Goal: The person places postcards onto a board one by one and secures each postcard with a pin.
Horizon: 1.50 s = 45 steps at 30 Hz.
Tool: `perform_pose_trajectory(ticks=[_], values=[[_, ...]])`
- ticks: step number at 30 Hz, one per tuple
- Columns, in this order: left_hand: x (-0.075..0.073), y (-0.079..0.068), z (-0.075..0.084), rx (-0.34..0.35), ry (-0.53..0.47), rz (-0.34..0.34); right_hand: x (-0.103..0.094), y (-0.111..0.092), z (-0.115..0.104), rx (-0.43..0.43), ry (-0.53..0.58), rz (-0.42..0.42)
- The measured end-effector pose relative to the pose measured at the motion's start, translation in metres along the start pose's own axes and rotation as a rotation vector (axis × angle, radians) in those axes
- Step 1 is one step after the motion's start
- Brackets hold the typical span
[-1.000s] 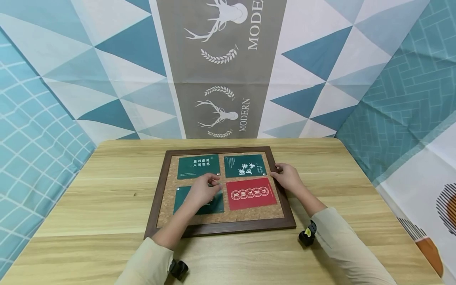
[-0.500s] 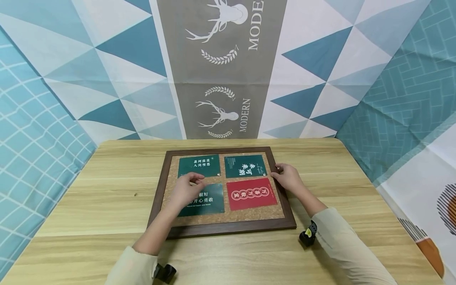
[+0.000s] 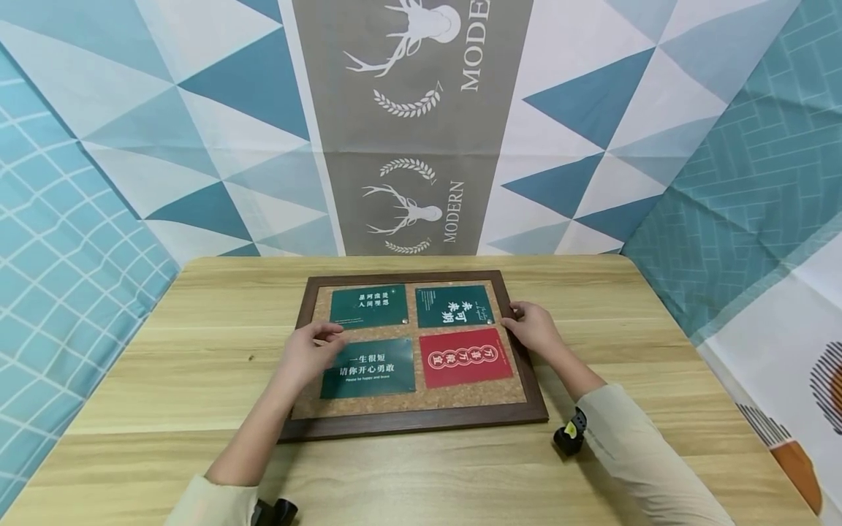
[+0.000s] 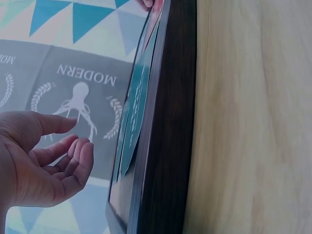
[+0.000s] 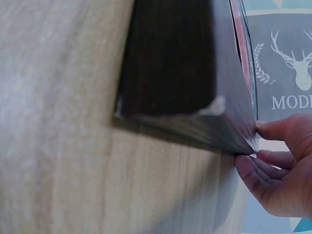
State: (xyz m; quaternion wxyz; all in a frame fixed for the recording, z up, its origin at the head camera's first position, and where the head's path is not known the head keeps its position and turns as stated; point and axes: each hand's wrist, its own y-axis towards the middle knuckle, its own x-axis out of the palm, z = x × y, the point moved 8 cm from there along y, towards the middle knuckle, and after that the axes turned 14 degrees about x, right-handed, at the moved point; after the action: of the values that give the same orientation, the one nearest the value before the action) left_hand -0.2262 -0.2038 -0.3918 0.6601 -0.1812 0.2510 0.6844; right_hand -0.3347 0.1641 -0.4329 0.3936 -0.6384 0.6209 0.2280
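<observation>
A cork board (image 3: 454, 397) with a dark brown wooden frame (image 3: 421, 421) lies on the table. On it are a red card (image 3: 465, 358) and three green cards: one at back left (image 3: 368, 305), one at back right (image 3: 454, 306), one at front left (image 3: 368, 369). My left hand (image 3: 312, 352) hovers over the board's left side, overlapping a corner of the front left card. In the left wrist view its fingers are loosely bent, thumb apart, nothing between them. My right hand (image 3: 530, 326) pinches the frame's right side; thumb on top, fingers against the outer edge (image 5: 236, 131).
Small silver pins show at the back left card's corner (image 3: 404, 321) and the back right card's corner (image 3: 489, 321). The wooden table (image 3: 164, 365) ends at a patterned cloth backdrop (image 3: 408, 131). A black wrist camera (image 3: 569, 438) sits on the right sleeve.
My left hand has moved left across the front left card, uncovering its white writing. My right hand stays at the frame's right side, and the board has hardly moved.
</observation>
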Motion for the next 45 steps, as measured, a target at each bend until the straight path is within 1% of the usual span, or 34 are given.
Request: perform_pose_trajectory(ticks=[5, 12, 13, 15, 19, 20, 22, 26, 30, 35, 41, 45], values=[[-0.013, -0.004, -0.005, 0.004, 0.024, 0.013, 0.002, 0.001, 0.001, 0.0, 0.001, -0.008], [-0.031, -0.012, -0.013, -0.017, 0.045, 0.008, 0.0, -0.001, 0.001, 0.002, 0.024, -0.011], [-0.034, -0.012, -0.014, -0.019, 0.053, 0.009, -0.001, -0.002, -0.001, -0.013, 0.025, 0.005], [-0.039, -0.014, -0.018, -0.023, 0.062, 0.013, -0.002, -0.003, -0.001, -0.018, 0.028, 0.006], [-0.051, -0.015, -0.026, -0.019, 0.112, 0.026, -0.001, -0.002, -0.001, -0.015, 0.02, 0.012], [-0.055, -0.016, -0.028, -0.018, 0.124, 0.03, 0.0, -0.001, 0.001, 0.001, 0.02, -0.006], [-0.062, -0.017, -0.033, -0.014, 0.157, 0.038, 0.0, 0.0, 0.001, 0.005, 0.019, -0.008], [-0.078, -0.02, -0.042, -0.012, 0.214, 0.066, -0.001, -0.001, 0.0, -0.013, 0.023, 0.003], [-0.09, -0.022, -0.051, -0.02, 0.26, 0.093, -0.001, -0.001, 0.0, -0.022, 0.026, 0.007], [-0.098, -0.024, -0.061, -0.045, 0.3, 0.101, 0.002, 0.001, 0.002, 0.002, 0.022, -0.005], [-0.101, -0.024, -0.068, -0.069, 0.309, 0.062, 0.002, 0.002, 0.002, 0.001, 0.008, -0.001], [-0.103, -0.022, -0.071, -0.078, 0.314, 0.049, 0.001, 0.001, 0.001, -0.004, 0.015, 0.006]])
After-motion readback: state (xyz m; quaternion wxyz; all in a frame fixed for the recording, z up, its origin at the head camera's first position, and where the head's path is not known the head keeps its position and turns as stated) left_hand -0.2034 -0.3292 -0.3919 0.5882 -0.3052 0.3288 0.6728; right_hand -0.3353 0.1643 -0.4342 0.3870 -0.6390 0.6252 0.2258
